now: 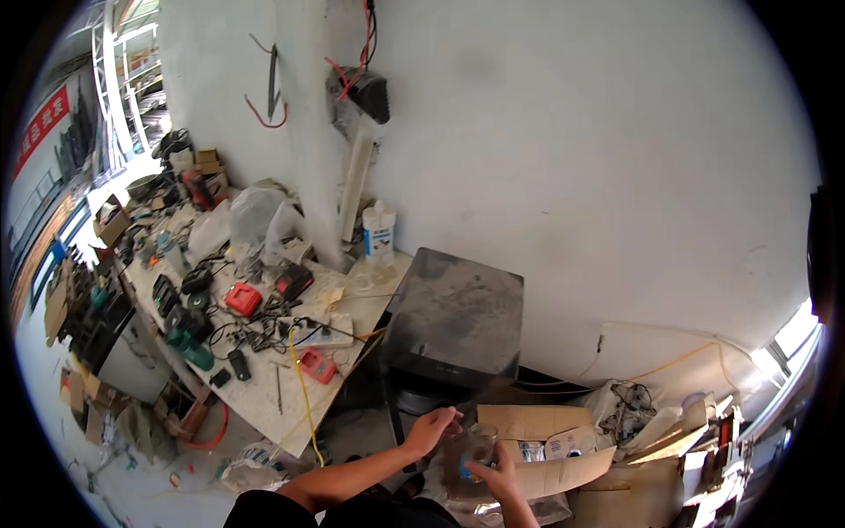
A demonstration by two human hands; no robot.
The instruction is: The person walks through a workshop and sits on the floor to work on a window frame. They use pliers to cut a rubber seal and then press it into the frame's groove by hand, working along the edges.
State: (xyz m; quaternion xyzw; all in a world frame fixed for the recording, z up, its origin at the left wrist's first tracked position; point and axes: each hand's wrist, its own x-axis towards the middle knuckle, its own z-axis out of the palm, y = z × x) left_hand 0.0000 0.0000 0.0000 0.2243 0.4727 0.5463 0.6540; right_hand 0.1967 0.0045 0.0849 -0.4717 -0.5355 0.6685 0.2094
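Note:
My right hand (499,477) grips a clear glass jar (476,449) from below, at the bottom middle of the head view. My left hand (431,429) reaches in from the left, its fingers at the jar's top rim. The jar looks see-through with something bluish low inside it. Both hands hover over an open cardboard box (563,466) on the floor, just in front of a dark grey metal cabinet (453,317).
A long workbench (264,387) to the left carries red meters, a power strip, cables, green tools and a white bottle (379,231). Cardboard boxes and tangled wires lie at the lower right. White wall behind, with hanging cables.

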